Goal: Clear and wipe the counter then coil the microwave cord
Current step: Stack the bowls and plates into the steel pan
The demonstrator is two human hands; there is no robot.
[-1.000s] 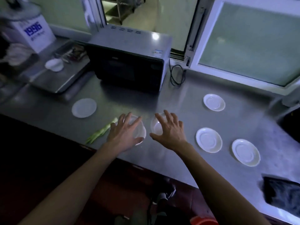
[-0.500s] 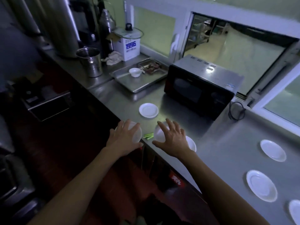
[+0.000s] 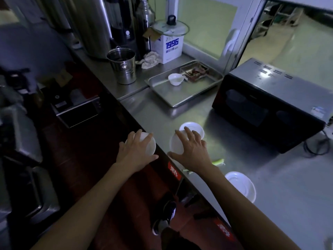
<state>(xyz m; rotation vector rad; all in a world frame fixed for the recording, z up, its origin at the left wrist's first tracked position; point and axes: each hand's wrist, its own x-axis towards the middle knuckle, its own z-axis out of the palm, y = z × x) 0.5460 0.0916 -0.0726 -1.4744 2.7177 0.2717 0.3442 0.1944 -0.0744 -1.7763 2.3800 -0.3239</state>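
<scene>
My left hand (image 3: 134, 156) grips a small white bowl (image 3: 148, 144) from above, holding it just past the front edge of the steel counter (image 3: 281, 179). My right hand (image 3: 193, 154) grips a second white bowl (image 3: 176, 146) the same way, over the counter's edge. A white saucer (image 3: 196, 127) lies just beyond my right fingers and another saucer (image 3: 241, 185) lies near my right forearm. A green vegetable scrap (image 3: 218, 161) lies between them. The black microwave (image 3: 266, 107) stands at the right, its dark cord (image 3: 316, 147) looped beside it.
A steel tray (image 3: 163, 91) behind the saucers holds a small white cup (image 3: 175, 79) and a clear container (image 3: 195, 71). A steel bucket (image 3: 123, 66), a crumpled rag (image 3: 149, 59) and a white "1996" box (image 3: 171, 48) stand at the back left. Left of the counter is dark floor and equipment.
Both hands have lifted the two white bowls off the counter and carried them left. My view has swung left, bringing the tray, bucket and box into sight.
</scene>
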